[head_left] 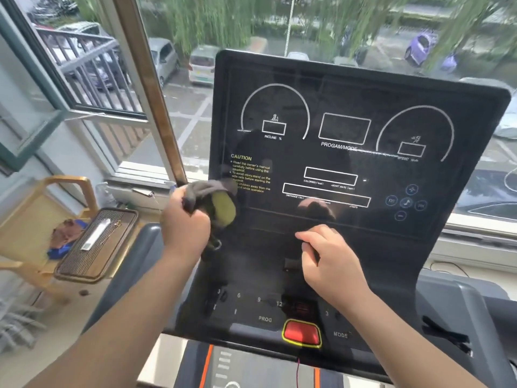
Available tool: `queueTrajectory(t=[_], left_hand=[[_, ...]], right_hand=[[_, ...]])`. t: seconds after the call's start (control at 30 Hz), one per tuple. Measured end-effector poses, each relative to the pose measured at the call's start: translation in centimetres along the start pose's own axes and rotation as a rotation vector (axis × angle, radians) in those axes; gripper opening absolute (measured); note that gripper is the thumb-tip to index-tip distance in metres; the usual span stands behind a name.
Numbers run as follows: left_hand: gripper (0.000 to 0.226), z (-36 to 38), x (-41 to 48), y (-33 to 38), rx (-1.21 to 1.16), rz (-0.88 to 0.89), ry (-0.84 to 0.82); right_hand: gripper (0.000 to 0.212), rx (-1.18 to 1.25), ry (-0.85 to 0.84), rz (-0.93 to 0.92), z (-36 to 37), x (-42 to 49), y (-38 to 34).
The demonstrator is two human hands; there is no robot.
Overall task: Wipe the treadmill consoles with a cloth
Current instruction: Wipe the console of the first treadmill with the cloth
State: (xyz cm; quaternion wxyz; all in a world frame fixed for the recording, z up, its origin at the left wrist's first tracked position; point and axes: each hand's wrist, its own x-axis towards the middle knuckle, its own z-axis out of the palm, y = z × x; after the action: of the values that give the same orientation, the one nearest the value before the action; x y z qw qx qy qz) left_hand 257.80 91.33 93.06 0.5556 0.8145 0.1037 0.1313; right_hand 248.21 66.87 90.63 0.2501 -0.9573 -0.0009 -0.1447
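The left hand (184, 222) was clenched around a bunched cloth (212, 197), grey with a yellow-green patch facing the camera, and held it against the left edge of the treadmill console (363, 88), just under the yellow CAUTION text. The right hand (330, 259) hovered over the lower middle of the console, forefinger stretched toward the left and the other fingers loosely curled with nothing visible in them; whether it touched the panel could not be told. The console was a glossy black panel tilted back, printed with white outlines for incline, program, speed, calories and distance, and it carried a cluster of round buttons at its lower right. Below the hands ran a row of numbers and the words PROG and MODE, with a red button (301, 333) edged in yellow between them. A grey handrail (453, 298) stood on the right of the console. On the left, a pale wooden chair (56, 186) bore a brown slatted tray (112, 247) with crumpled brown and blue fabric (65, 233) just beside it. Behind the console a large window (156, 113) looked down on parked cars (165, 57) and hanging green branches.
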Motion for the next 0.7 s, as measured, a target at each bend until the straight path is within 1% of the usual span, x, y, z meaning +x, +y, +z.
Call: queueTrajectory(t=[0.03,0.07,0.1,0.13,0.2,0.23,0.3,0.37,0.43,0.53,0.63,0.7], left_hand=[[0.032,-0.3,1.1,1.7,-0.077,-0.001,0.073],[0.027,-0.6,2.0,3.4,-0.147,0.048,0.142],[0.023,-1.0,2.7,4.9,-0.195,0.139,0.192],[0.022,-1.2,3.1,5.9,-0.185,0.253,0.226],[0.032,-1.0,3.7,5.6,-0.024,0.455,0.229],[0.037,-0.3,3.8,4.5,0.096,0.532,0.185],[0.039,1.2,3.1,1.4,0.324,0.615,0.031],[0.045,1.8,2.0,-2.0,0.448,0.611,-0.098],[0.050,1.2,1.0,-4.9,0.460,0.577,-0.181],[0.046,-0.5,-1.0,-8.2,0.549,0.494,-0.328],[0.054,-2.2,-2.3,-9.0,0.706,0.413,-0.567],[0.060,-2.8,-1.9,-8.4,0.755,0.315,-0.647]], right_hand=[[0.028,0.012,0.010,-0.010,-0.4,0.7,-0.2],[0.027,0.023,0.018,-0.020,-0.8,1.4,-0.4],[0.026,0.036,0.020,-0.029,-1.0,2.0,-0.8],[0.026,0.054,0.014,-0.035,-1.1,2.6,-1.2],[0.026,0.092,-0.011,-0.028,-0.6,3.3,-1.8],[0.026,0.114,-0.025,-0.006,-0.2,3.4,-2.1],[0.026,0.172,-0.052,0.056,0.8,3.1,-2.3],[0.026,0.253,-0.090,0.125,1.8,2.4,-2.3],[0.026,0.328,-0.130,0.190,2.6,1.5,-2.3],[0.026,0.387,-0.186,0.253,3.6,0.1,-2.6],[0.025,0.446,-0.234,0.292,4.2,-1.0,-3.3],[0.026,0.458,-0.246,0.315,4.6,-1.8,-3.6]])
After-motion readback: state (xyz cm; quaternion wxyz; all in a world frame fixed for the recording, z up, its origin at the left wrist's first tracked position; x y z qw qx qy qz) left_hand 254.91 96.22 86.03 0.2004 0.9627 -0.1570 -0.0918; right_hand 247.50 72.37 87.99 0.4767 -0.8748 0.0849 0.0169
